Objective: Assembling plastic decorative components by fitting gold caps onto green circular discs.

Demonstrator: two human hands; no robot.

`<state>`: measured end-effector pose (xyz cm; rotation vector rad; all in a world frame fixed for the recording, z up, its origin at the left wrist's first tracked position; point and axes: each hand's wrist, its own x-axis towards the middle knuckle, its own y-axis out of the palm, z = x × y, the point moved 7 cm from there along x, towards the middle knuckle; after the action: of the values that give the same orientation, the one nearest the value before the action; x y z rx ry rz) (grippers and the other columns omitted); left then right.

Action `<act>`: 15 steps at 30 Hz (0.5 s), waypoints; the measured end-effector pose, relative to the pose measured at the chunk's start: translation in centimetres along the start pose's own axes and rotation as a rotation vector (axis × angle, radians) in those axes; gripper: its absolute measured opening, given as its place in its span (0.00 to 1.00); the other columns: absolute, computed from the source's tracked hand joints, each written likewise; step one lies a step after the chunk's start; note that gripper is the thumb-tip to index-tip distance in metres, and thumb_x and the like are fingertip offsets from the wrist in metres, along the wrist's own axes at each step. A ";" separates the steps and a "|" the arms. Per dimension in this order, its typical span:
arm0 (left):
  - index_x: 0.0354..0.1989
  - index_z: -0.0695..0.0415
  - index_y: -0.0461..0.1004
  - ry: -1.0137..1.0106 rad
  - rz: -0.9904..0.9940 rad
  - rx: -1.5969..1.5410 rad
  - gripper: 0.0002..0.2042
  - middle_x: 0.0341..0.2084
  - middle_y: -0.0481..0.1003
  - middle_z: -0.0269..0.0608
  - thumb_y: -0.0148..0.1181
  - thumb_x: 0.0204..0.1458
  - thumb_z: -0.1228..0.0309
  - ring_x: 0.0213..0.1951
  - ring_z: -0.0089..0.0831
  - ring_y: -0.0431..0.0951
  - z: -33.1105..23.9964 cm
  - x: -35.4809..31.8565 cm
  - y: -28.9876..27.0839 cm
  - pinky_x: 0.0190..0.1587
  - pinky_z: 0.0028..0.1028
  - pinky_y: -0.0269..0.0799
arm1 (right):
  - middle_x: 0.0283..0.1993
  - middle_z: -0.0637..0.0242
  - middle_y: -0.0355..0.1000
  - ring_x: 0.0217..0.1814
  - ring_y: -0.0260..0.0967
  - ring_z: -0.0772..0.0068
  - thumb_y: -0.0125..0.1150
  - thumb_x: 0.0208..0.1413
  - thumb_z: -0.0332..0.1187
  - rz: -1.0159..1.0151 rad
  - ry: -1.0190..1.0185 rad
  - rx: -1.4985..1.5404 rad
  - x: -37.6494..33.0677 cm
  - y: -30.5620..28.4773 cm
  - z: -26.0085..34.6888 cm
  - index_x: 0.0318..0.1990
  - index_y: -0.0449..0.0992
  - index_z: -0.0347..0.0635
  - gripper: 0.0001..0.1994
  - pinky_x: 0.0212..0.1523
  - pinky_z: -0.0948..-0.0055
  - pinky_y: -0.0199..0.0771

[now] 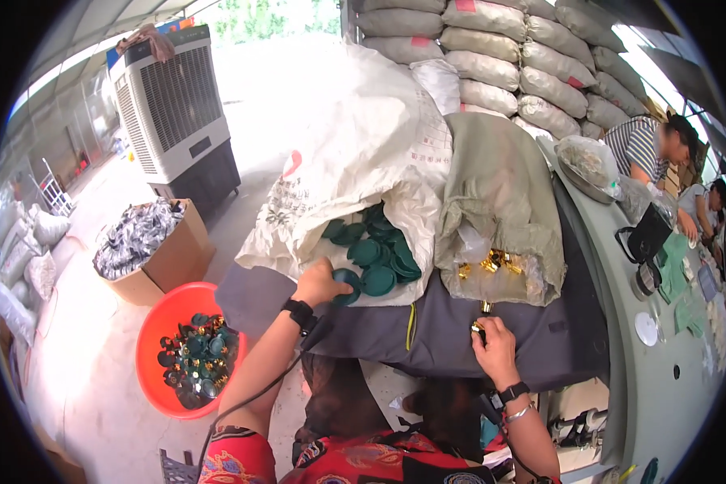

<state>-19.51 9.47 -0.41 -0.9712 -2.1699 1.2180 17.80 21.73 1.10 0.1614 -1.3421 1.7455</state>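
Observation:
My left hand (321, 282) is closed on the edge of a dark green round disc (346, 287) at the mouth of a large white woven sack (363, 137). More green discs (377, 279) spill out of that sack beside my fingers. On the right, my right hand (496, 347) pinches a small shiny gold piece (477, 328) just above the dark grey cloth (532, 339). Beyond that hand, an olive woven sack (500, 177) lies with several gold pieces (496, 261) at its mouth. Another gold piece (486, 306) rests on the cloth near my fingertips.
An orange-red basin (149, 355) holding green and gold parts stands at lower left. Behind it are a cardboard box (165, 266) of grey-black pieces and an air cooler (173, 105). Right, two people work along a grey-green table (621, 298). Stacked sacks (484, 68) line the back.

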 end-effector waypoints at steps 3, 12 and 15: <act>0.46 0.69 0.65 -0.041 0.024 -0.353 0.33 0.32 0.76 0.57 0.76 0.34 0.64 0.25 0.41 0.80 0.5 -1.7 0.6 0.26 0.35 0.76 | 0.37 0.55 0.72 0.34 0.72 0.49 0.62 0.49 0.26 -0.001 0.039 0.094 -0.3 -0.1 -0.9 0.42 0.74 0.39 0.12 0.35 0.58 0.73; 0.46 0.62 0.71 -0.038 0.219 -1.117 0.15 0.29 0.76 0.34 0.61 0.49 0.80 0.22 0.17 0.73 -6.8 -12.1 1.9 0.21 0.17 0.70 | 0.39 0.70 0.68 0.38 0.73 0.79 0.54 0.61 0.24 0.293 0.308 1.087 -2.0 1.4 3.9 0.51 0.70 0.34 0.12 0.38 0.77 0.75; 0.43 0.62 0.72 0.082 0.384 -1.205 0.11 0.27 0.75 0.32 0.60 0.51 0.80 0.22 0.17 0.72 -11.5 -15.8 3.7 0.22 0.18 0.70 | 0.42 0.65 0.68 0.39 0.74 0.76 0.56 0.59 0.23 0.315 0.164 0.980 -1.6 0.5 7.3 0.52 0.70 0.33 0.13 0.40 0.76 0.75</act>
<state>-0.27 4.88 1.23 -1.8790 -2.6604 -0.1935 15.47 14.83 2.75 0.3458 -0.3057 2.4981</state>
